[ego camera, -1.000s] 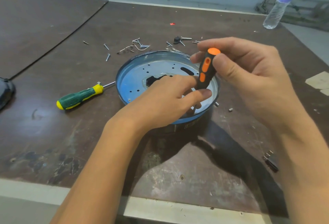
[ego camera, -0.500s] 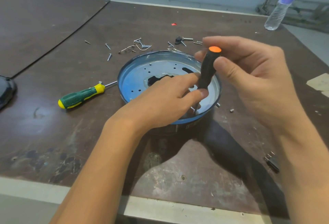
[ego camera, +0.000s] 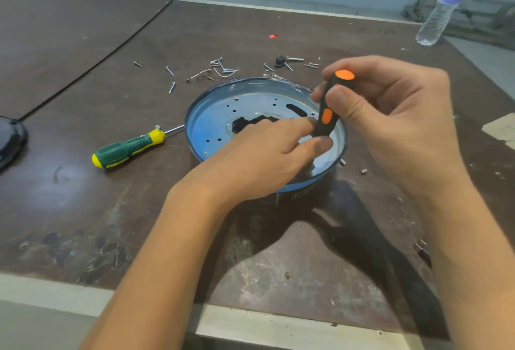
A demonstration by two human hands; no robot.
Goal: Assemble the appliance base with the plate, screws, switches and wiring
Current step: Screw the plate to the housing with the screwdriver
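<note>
Turned since half a second ago, the orange-and-black screwdriver [ego camera: 326,115] shows its side patch again. It stands nearly upright at centre right, tip down inside the blue plate [ego camera: 220,118] by its lower-right rim. The right hand [ego camera: 395,115] grips the handle top, and the left hand [ego camera: 267,160] pinches its lower end, hiding any screw.

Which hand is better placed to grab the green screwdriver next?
Left, probably. The right hand grips the orange screwdriver; the left hand only pinches its lower end and lies nearer the green screwdriver.
</note>
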